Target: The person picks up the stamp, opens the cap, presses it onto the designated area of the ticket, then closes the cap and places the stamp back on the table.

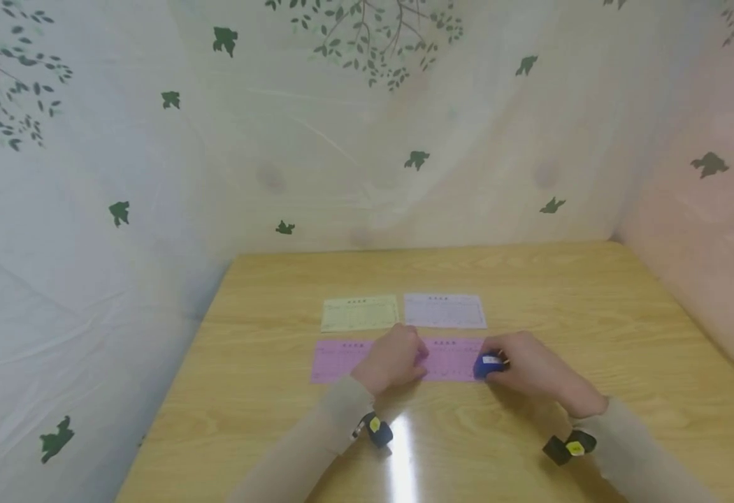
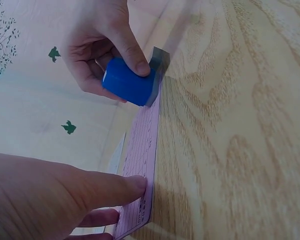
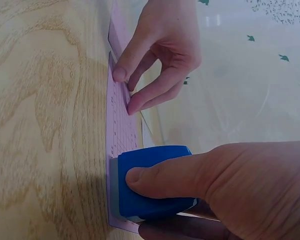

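Observation:
My right hand (image 1: 527, 367) grips a blue stamp (image 3: 155, 182) with a grey base, its thumb along one side and fingers on the other. The stamp stands on the right end of a pink printed slip (image 1: 449, 360). At that slip's left end, my left hand (image 1: 395, 356) rests thumb and fingertips on the paper. In the left wrist view the thumb lies on the slip's near edge with the fingers across from it. A second pink slip (image 1: 335, 362) lies to the left, partly covered by the left hand.
Behind the pink slips lie a yellow slip (image 1: 361, 314) and a pale lilac slip (image 1: 444, 311), side by side. All rest on a wood-grain table (image 1: 266, 293). A pale cloth (image 1: 342, 140) printed with birds and branches hangs around the back and sides.

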A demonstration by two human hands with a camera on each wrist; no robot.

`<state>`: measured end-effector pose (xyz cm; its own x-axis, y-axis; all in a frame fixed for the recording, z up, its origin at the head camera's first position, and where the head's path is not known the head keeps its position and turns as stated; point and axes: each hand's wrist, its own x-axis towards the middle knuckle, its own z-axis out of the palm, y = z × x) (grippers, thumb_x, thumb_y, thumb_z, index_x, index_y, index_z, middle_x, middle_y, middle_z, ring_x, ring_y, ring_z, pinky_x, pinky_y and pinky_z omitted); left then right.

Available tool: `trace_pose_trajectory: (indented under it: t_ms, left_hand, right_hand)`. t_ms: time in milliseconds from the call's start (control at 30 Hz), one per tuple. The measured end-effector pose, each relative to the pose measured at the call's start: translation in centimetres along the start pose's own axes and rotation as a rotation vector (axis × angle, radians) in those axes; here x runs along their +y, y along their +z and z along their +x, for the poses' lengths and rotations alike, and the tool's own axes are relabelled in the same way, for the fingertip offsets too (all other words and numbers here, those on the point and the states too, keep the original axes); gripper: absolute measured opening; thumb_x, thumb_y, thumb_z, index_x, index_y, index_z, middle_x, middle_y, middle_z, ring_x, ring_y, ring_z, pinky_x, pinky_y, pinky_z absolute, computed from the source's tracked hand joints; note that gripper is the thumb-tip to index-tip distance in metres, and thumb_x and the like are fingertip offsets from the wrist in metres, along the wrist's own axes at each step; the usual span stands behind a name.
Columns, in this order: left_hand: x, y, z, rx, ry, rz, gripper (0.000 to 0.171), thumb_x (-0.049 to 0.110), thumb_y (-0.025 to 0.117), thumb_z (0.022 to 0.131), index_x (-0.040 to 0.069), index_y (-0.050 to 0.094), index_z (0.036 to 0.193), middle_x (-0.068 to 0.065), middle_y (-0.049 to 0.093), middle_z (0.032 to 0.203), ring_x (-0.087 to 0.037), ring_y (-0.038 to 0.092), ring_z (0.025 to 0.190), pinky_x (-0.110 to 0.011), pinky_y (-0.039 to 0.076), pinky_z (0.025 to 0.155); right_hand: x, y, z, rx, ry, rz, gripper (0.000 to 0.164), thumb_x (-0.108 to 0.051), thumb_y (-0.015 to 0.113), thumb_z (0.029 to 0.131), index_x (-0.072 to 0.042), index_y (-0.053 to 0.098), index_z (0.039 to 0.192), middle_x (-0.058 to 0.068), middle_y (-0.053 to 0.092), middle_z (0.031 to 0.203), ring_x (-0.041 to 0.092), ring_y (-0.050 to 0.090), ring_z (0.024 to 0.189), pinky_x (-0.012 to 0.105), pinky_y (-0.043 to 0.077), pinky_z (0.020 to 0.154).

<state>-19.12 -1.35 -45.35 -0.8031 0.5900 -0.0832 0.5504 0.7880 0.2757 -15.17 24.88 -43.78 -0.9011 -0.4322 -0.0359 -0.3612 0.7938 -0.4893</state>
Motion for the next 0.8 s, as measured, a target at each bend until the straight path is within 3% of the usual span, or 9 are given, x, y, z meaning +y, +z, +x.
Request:
trace_pose_trajectory:
  t_ms: [333, 800]
  left_hand:
    - [-0.21, 0.34, -0.11, 0.005, 0.015, -0.022, 0.032, 0.030, 0.083, 0.092, 0.013, 0.080, 0.119, -0.004, 0.075, 0.116, -0.020, 0.066, 0.108, -0.035, 0.059, 0.103]
    - [-0.07, 0.40, 0.13, 0.003, 0.006, -0.008, 0.033, 0.029, 0.084, 0.092, 0.013, 0.080, 0.120, -0.007, 0.075, 0.121, -0.023, 0.067, 0.114, -0.037, 0.058, 0.106]
  right_hand:
    - [0.06, 0.08, 0.02, 0.023, -0.030, -0.047, 0.018, -0.008, 0.087, 0.085, -0.020, 0.077, 0.094, -0.012, 0.073, 0.090, 0.003, 0.062, 0.081, 0.023, 0.056, 0.073]
    - [0.21, 0.25, 0.14, 0.002, 0.034, -0.043, 0.018, -0.009, 0.089, 0.083, -0.021, 0.078, 0.092, -0.010, 0.076, 0.091, 0.005, 0.063, 0.082, 0.028, 0.060, 0.075]
